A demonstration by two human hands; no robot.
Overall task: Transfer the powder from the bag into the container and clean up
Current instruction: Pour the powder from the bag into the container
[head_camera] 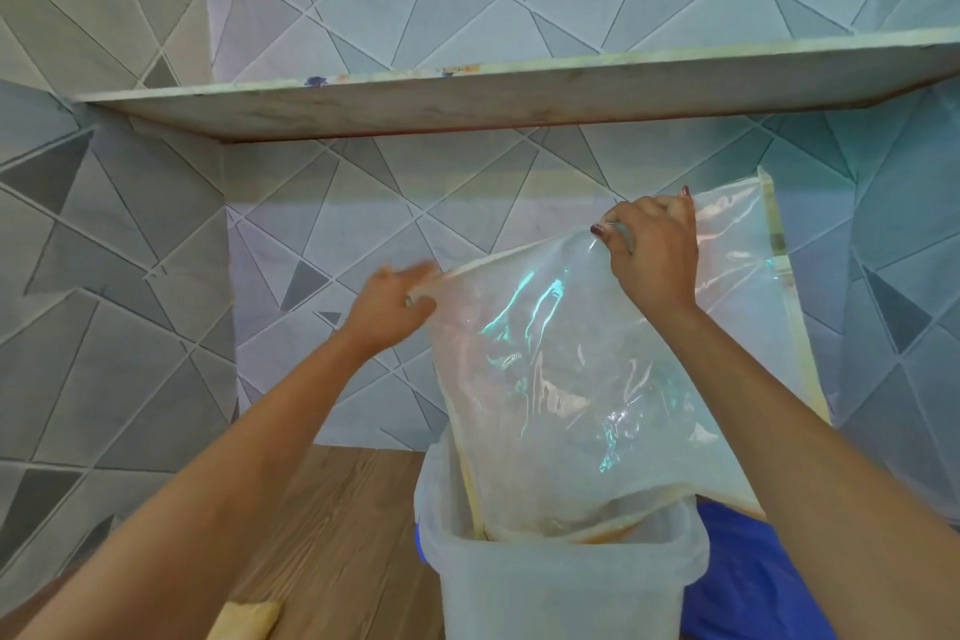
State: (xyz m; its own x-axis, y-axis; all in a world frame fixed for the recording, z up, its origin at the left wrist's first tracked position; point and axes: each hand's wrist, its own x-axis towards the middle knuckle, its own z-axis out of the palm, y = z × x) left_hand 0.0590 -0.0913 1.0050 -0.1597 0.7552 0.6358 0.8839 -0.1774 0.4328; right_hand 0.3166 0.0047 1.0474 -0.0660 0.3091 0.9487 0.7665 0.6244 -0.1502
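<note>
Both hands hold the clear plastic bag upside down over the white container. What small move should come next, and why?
Probably a gentle shake. The left hand and right hand grip the raised end of the clear plastic bag, whose mouth sits inside the white translucent plastic container; orange powder shows there, so some may cling inside.

A stone shelf (519,94) juts from the tiled wall (363,224) above both raised hands, capping the room overhead. A large clear bag (561,379), upended with its mouth inside a translucent white container (561,582), fills the centre and right. Bare wood-grain table (332,525) lies open to the container's left, below the left forearm. A blue object (743,577) crowds the container's right side; a pale yellow item (244,618) sits at the table's near edge.
</note>
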